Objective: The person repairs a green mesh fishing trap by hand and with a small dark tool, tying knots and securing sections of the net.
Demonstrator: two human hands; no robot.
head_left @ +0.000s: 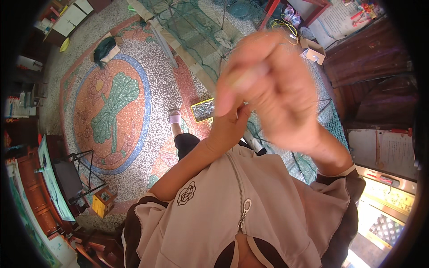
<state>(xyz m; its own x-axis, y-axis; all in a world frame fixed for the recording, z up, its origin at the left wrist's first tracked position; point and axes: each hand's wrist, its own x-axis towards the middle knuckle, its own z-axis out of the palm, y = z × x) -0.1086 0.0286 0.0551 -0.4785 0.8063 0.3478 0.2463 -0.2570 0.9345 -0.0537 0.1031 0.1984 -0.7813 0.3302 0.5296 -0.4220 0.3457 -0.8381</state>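
My right hand (279, 94) is raised close in front of me, smeared by motion. Its fingers look curled in toward the thumb, and whatever they hold, if anything, does not show. Lower down and partly behind it is my left hand (227, 133), its thumb and fingers drawn together near the netting. What lies between those fingertips is hidden. Green netting (190, 27) stretches over a frame beyond both hands and down to the right. Just left of my left hand, a yellow-edged box (203, 110) holds many small metal pieces.
Patterned terrazzo floor (156, 96) spreads to the left, where my slippered foot (175, 118) rests. An open carton with dark green material (106, 50) sits farther off. A small cardboard box (313, 51) and a red frame (313, 15) stand at the far right.
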